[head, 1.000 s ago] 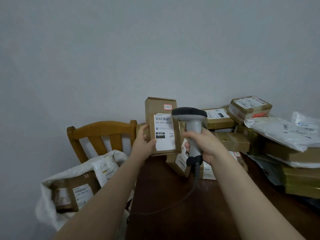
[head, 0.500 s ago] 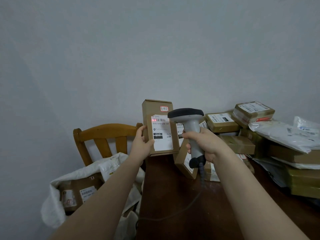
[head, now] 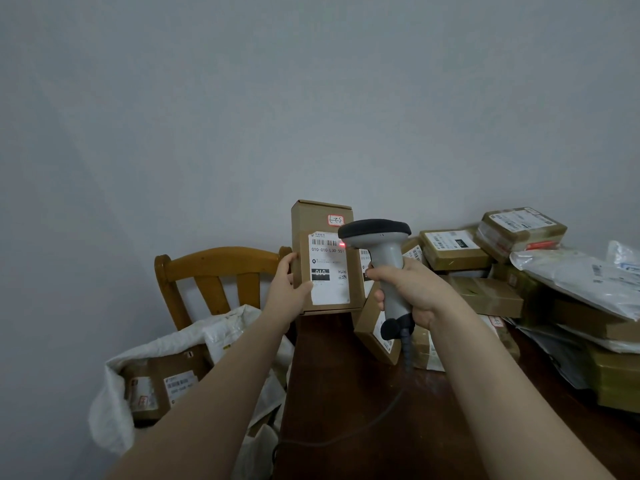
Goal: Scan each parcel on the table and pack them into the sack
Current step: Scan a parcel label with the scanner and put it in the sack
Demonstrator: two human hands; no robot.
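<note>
My left hand point(head: 289, 287) holds a tall brown cardboard parcel point(head: 323, 223) upright by its left edge, white label facing me. My right hand point(head: 407, 289) grips a grey handheld scanner point(head: 375, 237) with a black head, aimed at the label. A red light spot shows on the barcode's right end. A white sack point(head: 114, 403) sits open at the lower left on a chair, with brown parcels inside. More parcels point(head: 450, 249) lie heaped on the dark wooden table point(head: 346, 403) at the right.
A wooden chair point(head: 214, 268) stands behind the sack against the grey wall. The scanner's cable point(head: 346, 434) trails across the table toward its left edge. White plastic mail bags point(head: 581, 275) lie on top of boxes at the far right.
The red scan spot has shifted from the barcode's left end to its right end. The parcel and scanner stay close together, about as before.
</note>
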